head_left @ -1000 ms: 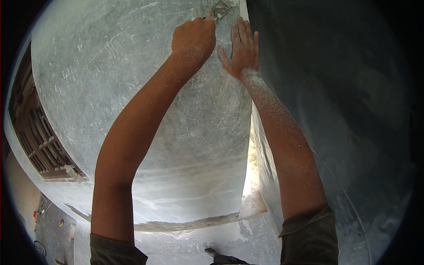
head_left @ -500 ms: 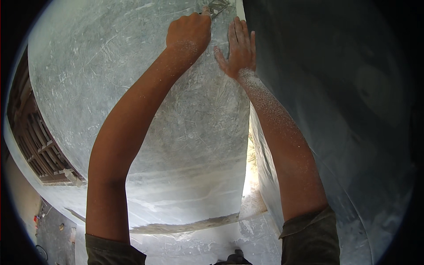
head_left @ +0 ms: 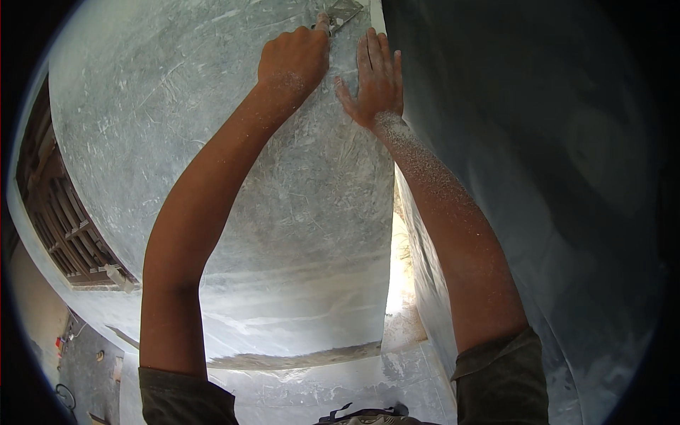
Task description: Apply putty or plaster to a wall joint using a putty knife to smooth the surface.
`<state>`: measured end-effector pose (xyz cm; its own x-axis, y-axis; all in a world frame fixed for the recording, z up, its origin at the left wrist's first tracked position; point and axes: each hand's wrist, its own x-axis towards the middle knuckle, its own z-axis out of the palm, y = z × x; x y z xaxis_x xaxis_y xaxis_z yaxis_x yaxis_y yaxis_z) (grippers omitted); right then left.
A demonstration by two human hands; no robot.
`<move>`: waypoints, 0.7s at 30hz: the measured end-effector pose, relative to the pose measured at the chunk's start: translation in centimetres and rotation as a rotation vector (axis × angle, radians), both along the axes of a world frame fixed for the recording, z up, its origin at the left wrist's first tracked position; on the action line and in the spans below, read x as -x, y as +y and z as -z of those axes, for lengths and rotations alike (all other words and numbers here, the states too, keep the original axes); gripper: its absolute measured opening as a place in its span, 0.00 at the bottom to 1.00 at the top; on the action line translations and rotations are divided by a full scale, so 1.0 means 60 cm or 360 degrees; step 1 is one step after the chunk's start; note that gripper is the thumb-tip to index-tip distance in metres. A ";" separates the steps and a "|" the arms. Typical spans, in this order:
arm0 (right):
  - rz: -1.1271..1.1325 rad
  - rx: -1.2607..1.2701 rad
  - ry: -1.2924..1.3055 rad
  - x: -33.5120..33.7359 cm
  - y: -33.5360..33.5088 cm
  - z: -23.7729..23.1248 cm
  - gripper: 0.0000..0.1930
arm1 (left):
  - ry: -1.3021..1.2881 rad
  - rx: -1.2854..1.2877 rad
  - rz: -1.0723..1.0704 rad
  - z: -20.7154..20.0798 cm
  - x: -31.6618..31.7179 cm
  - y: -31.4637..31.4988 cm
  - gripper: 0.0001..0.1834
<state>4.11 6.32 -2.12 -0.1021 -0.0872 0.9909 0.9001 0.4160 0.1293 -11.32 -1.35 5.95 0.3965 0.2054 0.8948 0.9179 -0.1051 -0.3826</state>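
A scraper with a flat, broad metal blade [head_left: 346, 13] lies against the grey plastered wall [head_left: 304, 205] near the top of the view. My left hand [head_left: 295, 58] is wrapped round its handle, thumb stretched toward the blade; the fist hides most of the handle. Just to the right, my right hand [head_left: 375, 86] lies flat on the wall beside its vertical edge, fingers stretched upward and thumb apart, with nothing in it. Pale dust coats my right wrist and forearm.
Right of the wall's edge hangs a large dark sheet-like surface [head_left: 524, 156]. Bright light shows through a narrow gap [head_left: 402, 262] between them. A brown wooden slatted window [head_left: 67, 219] sits at the left. Dusty floor [head_left: 304, 388] lies below.
Both hands have shifted slightly left in the view, and the scraper with them; more of its blade shows. My right palm stays flat on the wall.
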 end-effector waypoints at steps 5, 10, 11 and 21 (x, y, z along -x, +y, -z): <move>0.0053 0.0030 -0.0013 -0.004 0.000 0.001 0.44 | -0.0050 0.0080 0.0003 0.002 -0.011 -0.025 0.24; 0.0015 0.0027 -0.0023 0.003 -0.005 0.000 0.44 | -0.0133 0.0094 -0.0022 0.007 -0.028 -0.026 0.25; 0.0012 0.0015 -0.0017 0.002 -0.004 0.000 0.44 | -0.0167 0.0114 -0.0013 0.009 -0.033 -0.026 0.24; -0.0102 0.0000 -0.0035 0.002 -0.002 -0.001 0.43 | -0.0464 0.0344 0.0096 0.011 -0.073 -0.037 0.23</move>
